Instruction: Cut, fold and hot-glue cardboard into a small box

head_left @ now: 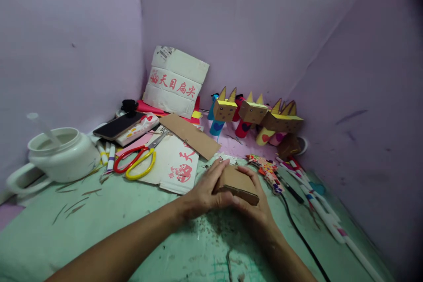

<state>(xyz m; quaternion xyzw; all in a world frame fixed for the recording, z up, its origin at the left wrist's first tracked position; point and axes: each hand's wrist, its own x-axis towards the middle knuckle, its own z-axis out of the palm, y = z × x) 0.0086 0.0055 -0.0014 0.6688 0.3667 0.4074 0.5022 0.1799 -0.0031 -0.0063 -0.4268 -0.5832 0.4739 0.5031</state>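
A small folded piece of brown cardboard (238, 180) is held between my two hands, just above the green tabletop (139, 224). My left hand (211, 191) wraps its left side, with the thumb along the near edge. On the other side my right hand (256, 200) grips it, fingers behind and thumb in front. Scissors (140, 158) with one red and one yellow handle lie to the left, on printed white cardboard (178, 172). Behind my hands is a flat brown cardboard strip (190, 134).
Cardboard-headed, horned tube figures (218, 119) stand at the back. A white pot (64, 156), a phone (119, 125) and markers (110, 158) sit left. Rightward lie a patterned fabric-like item (266, 172), a black cable (297, 233) and pens (324, 211). A printed white cardboard sheet (175, 81) leans on the wall.
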